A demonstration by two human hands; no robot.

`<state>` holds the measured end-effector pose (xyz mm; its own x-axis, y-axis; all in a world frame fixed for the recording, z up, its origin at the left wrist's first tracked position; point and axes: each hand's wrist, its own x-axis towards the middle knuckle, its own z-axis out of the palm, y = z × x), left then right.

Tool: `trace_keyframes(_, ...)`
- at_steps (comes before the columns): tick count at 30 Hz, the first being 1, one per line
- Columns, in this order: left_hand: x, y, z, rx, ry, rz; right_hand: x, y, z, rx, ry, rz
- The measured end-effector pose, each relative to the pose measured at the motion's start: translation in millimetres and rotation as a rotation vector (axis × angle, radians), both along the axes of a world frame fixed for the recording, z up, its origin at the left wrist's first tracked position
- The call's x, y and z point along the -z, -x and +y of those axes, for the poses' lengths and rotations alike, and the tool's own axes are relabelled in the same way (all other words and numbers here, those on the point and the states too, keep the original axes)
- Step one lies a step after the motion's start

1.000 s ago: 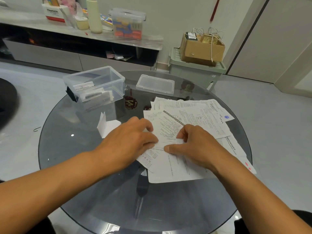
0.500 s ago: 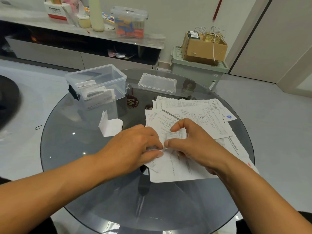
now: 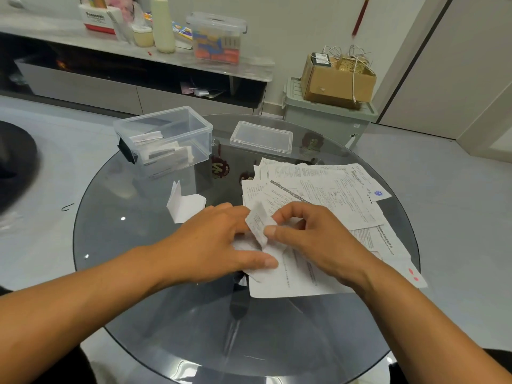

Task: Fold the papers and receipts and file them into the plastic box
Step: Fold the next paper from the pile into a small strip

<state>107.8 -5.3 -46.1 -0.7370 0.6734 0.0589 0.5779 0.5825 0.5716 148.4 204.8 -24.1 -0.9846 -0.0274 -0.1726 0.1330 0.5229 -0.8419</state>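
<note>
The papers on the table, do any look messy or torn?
The paper pile lies fanned and crooked, sheets overlapping at different angles. No tear is clear. The folded paper beside the plastic box has sprung half open.
</note>
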Motion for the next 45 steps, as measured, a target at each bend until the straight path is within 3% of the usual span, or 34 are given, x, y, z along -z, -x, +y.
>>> trace_keyframes(3, 0, 0, 2, -0.095, -0.274, -0.187, -3, 1, 1, 0.014, 0.104, -0.018)
trace_keyframes(8, -8, 4, -5, -0.166, -0.357, -0.069, -10, 0, 5, -0.086, 0.070, 0.029)
trace_keyframes(12, -6, -5, 0, -0.192, -0.423, -0.121, -8, -2, 1, -0.066, 0.238, 0.016)
trace_keyframes(18, -14, -7, 5, -0.408, -0.820, -0.538, -8, -3, 2, 0.040, 0.270, -0.007)
trace_keyframes(22, -19, -8, 4, -0.433, -0.901, -0.637, -7, -5, -5, 0.079, 0.355, -0.072)
trace_keyframes(27, -21, -12, 3, -0.428, -0.792, -0.564, -3, -3, -18, 0.149, 0.510, -0.082)
trace_keyframes(29, -24, -12, -1, -0.409, -0.757, -0.450, -3, -2, -23, 0.179, 0.513, -0.069)
trace_keyframes(32, -32, -5, -15, -0.448, -0.616, 0.004, -3, 5, -23, 0.255, 0.433, -0.014)
trace_keyframes(35, -42, 8, -40, -0.624, -0.271, 0.355, -2, 11, -23, 0.300, 0.370, 0.020)
trace_keyframes(38, -34, 20, -60, -0.748, -0.017, 0.228, -2, 16, -35, 0.276, 0.254, 0.058)
trace_keyframes(41, -16, 25, -67, -0.698, -0.037, 0.019, -1, 22, -50, 0.234, 0.174, 0.078)
trace_keyframes(45, -13, 30, -79, -0.701, -0.021, 0.078, 0, 28, -72, 0.150, 0.128, 0.048)
